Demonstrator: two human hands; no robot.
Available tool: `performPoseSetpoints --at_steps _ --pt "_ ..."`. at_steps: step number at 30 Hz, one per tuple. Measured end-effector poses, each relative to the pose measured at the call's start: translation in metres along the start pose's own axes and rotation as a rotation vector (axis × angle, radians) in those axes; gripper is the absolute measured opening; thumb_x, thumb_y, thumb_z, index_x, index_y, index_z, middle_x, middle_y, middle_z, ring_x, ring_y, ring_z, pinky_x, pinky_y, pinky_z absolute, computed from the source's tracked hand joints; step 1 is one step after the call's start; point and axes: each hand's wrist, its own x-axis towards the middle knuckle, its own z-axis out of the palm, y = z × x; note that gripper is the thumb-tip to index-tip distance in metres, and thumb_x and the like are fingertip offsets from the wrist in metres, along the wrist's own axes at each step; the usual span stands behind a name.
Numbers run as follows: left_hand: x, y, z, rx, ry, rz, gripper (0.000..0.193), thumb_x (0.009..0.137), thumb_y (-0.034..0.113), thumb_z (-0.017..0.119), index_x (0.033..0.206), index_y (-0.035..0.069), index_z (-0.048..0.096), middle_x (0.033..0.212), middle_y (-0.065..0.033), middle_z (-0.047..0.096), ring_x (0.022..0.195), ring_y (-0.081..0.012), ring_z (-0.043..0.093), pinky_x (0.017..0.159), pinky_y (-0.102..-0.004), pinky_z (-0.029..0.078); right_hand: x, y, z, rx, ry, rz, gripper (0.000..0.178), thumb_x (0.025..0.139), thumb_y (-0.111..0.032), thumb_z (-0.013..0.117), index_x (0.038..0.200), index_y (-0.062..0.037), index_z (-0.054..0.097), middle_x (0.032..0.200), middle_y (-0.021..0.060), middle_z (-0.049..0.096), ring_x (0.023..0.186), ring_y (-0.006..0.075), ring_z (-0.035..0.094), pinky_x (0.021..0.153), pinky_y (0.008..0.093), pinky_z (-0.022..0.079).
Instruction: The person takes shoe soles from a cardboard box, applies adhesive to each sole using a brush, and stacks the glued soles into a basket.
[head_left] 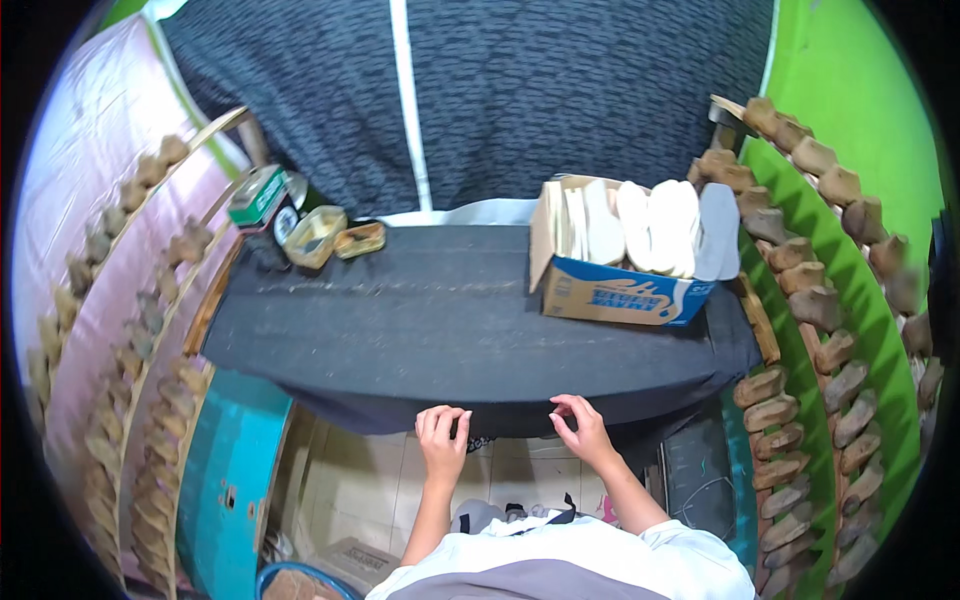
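The dark cloth [400, 335] bears, toward its far right, a cardboard box [622, 292] of pale shoe soles [672, 225], well apart from the left hand [441, 432] and right hand [583, 430], both empty, fingers loosely curled near the cloth's front edge, where a snag could drag it and spill the soles.

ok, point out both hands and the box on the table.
Left hand [441, 440]: head view, middle of the hand.
Right hand [588, 434]: head view, middle of the hand.
Box [615, 292]: head view, printed front wall.
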Motion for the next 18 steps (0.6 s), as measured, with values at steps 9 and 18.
performPoseSetpoints --at_steps 9,18 --pt "0.092 0.027 0.064 -0.152 -0.156 0.186 0.013 0.069 0.007 0.071 0.08 0.011 0.064 0.082 -0.0045 0.054 0.08 -0.0224 0.05 0.074 -0.0344 0.04 0.069 -0.002 -0.045 -0.171 0.263 -0.149 0.022 0.074 -0.002 0.063 0.095 -0.0049 0.058 0.082 0.0096 0.06 0.073 0.0241 0.058 0.069 0.0322 0.047" --pt "0.156 0.022 0.11 -0.183 -0.218 0.329 0.019 0.069 0.009 0.07 0.085 0.011 0.062 0.084 -0.0059 0.055 0.08 -0.0223 0.052 0.072 -0.0335 0.039 0.182 0.021 -0.114 -0.598 0.576 -0.085 0.026 0.071 -0.001 0.058 0.098 -0.0025 0.056 0.097 0.0136 0.057 0.09 0.0312 0.054 0.081 0.0379 0.042"
